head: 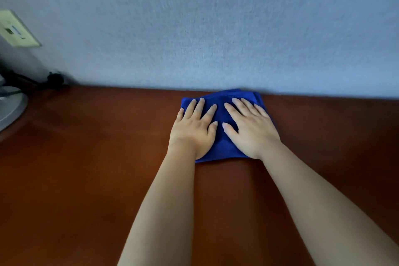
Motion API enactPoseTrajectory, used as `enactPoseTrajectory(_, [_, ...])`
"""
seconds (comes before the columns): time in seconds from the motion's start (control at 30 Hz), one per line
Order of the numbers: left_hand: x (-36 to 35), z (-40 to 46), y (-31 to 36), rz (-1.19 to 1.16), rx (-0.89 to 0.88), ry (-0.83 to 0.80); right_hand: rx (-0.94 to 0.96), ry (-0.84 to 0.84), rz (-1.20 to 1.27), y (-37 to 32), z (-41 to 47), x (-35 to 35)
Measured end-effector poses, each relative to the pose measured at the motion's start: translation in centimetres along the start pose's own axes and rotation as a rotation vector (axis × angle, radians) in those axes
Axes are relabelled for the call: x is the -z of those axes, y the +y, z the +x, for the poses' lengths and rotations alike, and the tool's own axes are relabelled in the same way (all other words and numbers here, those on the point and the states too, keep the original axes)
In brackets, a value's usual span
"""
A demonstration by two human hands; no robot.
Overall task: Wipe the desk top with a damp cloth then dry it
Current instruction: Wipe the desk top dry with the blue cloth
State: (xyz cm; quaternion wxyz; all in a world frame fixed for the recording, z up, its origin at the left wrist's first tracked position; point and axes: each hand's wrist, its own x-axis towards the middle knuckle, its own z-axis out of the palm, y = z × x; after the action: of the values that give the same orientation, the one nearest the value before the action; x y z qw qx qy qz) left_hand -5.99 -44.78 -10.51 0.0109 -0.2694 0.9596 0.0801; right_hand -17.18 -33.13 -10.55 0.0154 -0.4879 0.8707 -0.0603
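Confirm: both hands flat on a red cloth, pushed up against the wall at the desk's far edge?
Not quite: the cloth is blue, not red. The head view shows the left hand and right hand flat on it, at the far edge of the desk against the wall.

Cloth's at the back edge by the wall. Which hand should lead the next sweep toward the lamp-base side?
Probably left. The left hand lies flat on the blue cloth nearest the bare desk toward the grey base; the right hand would reach across.
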Motion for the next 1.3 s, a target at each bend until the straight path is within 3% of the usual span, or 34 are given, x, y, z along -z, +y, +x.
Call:
enactPoseTrajectory(0.23, [0.4,4.2,-1.2,-0.006,0.024,0.014,0.021,0.006,-0.006,0.9,4.7,-0.2])
enactPoseTrajectory(0.43, [0.3,2.8,-0.6,0.009,0.049,0.000,0.017,-0.004,-0.010,0.6,3.4,-0.1])
enactPoseTrajectory(0.93, [-1.5,-15.6,6.3,0.049,-0.021,-0.084,-0.050,-0.014,0.001,-2.3,-17.5,0.5])
enactPoseTrajectory(1.3, [-2.9,-20.0,11.8,0.081,-0.118,-0.092,-0.188,0.003,0.001,0.0,-25.7,0.2])
